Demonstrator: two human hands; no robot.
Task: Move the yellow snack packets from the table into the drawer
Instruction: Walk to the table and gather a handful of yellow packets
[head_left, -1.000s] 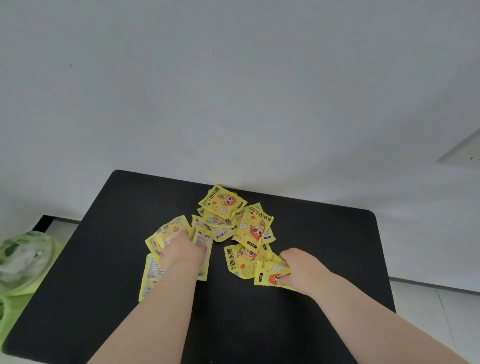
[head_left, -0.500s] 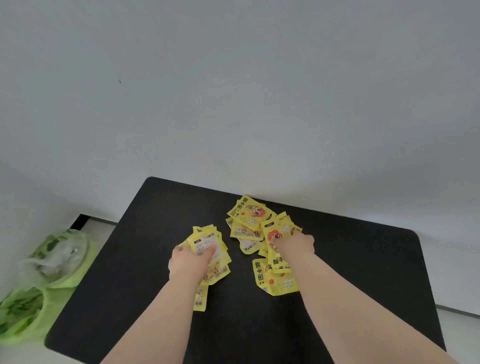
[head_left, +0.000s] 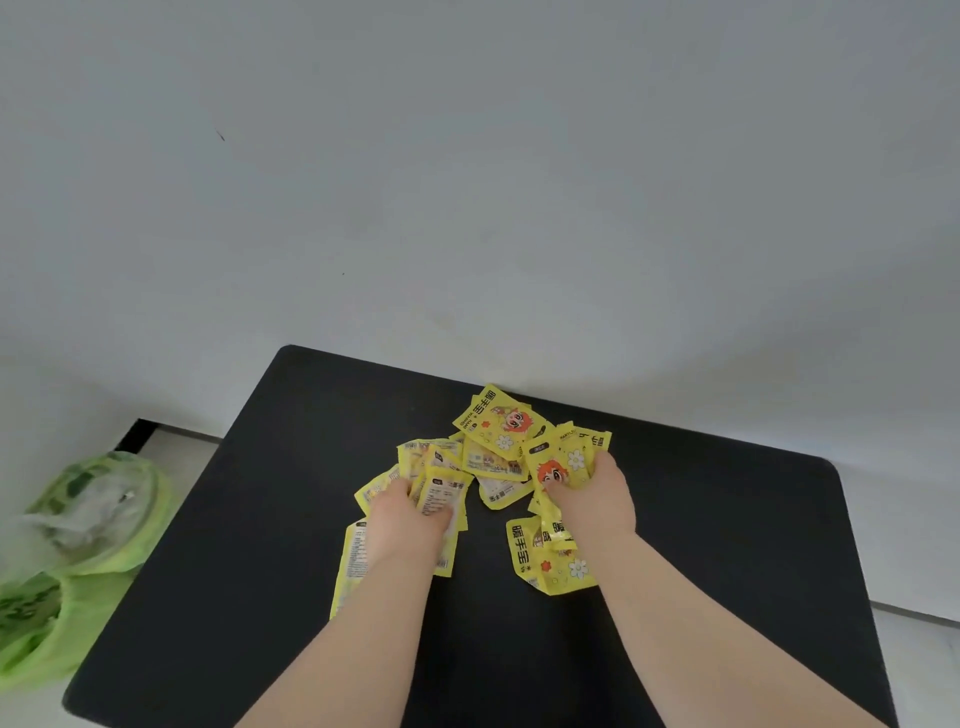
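Most of the view is a plain pale wall (head_left: 467, 182), and below it a black table (head_left: 249, 519) stands pushed up against it, so the far edge acts as a backstop for whatever is swept that way. On the floor to the left of the table lie green plastic bags (head_left: 78, 545), crumpled and apart from the work. No drawer shows anywhere, so none of the task's things can be said to have reached it. All of the yellow snack packets (head_left: 498, 421) lie on the tabletop or in the hands, heaped in one overlapping pile near the far middle, which lets them be gathered by the handful rather than one at a time. The left hand (head_left: 402, 519) has its fingers curled round a fanned bunch of packets (head_left: 436, 483) at the pile's left side, clamped on them. The right hand (head_left: 592, 499) grips several more at the pile's right side, thumb and fingers closed over them. One loose packet (head_left: 550, 566) lies flat just beside the right wrist, and a printed-side-up packet (head_left: 353, 561) sits partly under the left forearm; both look ungripped and will probably need a second sweep.
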